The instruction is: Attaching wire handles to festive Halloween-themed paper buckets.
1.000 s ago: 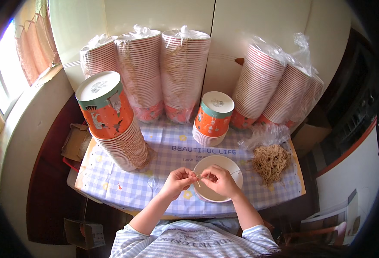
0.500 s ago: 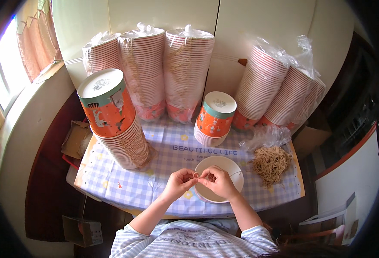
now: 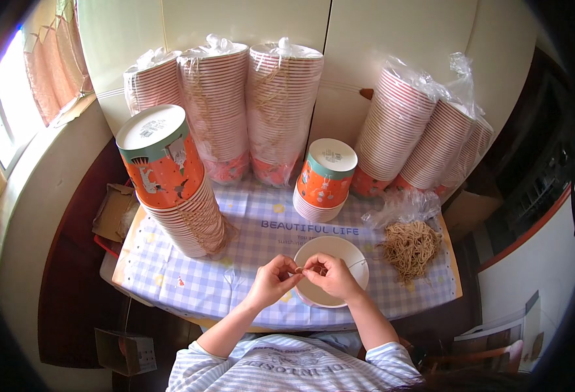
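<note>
A paper bucket (image 3: 339,297) stands mouth up before me, its white inside showing. Over its left rim, my left hand (image 3: 276,279) and my right hand (image 3: 326,273) meet with fingertips pinched on a thin tan cord (image 3: 299,269), mostly hidden by the fingers. A short thin strand (image 3: 357,262) crosses the bucket's rim to the right of my right hand. Right of the bucket lies a tangled heap of tan cords (image 3: 410,251).
An upside-down stack of orange and green buckets (image 3: 163,171) stands left, with bundled cords (image 3: 212,228) against it. A shorter bucket stack (image 3: 324,186) is behind the open bucket. Tall plastic-wrapped stacks (image 3: 281,111) line the back of the checked tablecloth (image 3: 235,215).
The fingertips have shifted slightly on the cord, and the small loop between them shows less. Nothing else has visibly moved.
</note>
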A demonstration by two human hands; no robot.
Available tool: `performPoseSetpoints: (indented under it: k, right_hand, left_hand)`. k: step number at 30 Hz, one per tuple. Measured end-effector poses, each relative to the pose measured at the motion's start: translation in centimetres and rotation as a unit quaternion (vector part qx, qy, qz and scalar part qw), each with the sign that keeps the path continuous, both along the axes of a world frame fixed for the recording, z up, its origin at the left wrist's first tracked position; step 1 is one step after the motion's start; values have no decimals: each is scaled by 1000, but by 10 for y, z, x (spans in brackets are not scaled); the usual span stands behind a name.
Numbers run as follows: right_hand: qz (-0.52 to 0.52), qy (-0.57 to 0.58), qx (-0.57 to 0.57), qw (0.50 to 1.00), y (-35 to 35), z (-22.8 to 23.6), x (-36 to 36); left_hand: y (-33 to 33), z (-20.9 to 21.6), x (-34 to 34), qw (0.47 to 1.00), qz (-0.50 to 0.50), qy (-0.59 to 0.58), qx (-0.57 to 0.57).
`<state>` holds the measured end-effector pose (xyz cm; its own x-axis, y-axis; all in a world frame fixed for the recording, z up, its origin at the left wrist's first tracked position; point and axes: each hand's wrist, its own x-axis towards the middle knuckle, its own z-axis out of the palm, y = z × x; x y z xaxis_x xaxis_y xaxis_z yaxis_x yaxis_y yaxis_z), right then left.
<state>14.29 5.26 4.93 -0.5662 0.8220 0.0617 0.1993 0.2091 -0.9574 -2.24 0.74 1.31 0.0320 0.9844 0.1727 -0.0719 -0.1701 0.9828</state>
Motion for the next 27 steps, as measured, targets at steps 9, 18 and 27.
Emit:
performPoseSetpoints:
  k: [9,18,27]
  right_hand:
    - [71,25,10,997,5,1,2]
    - [51,49,-25,997,6,0,5]
    - [54,2,28,998,2,6,9]
  left_hand:
    - [3,-3,-1,994,-45,-101,-21]
    - [4,6,0,977,-94,-163,-95]
    - [3,2,1,979,-91,-146,-111]
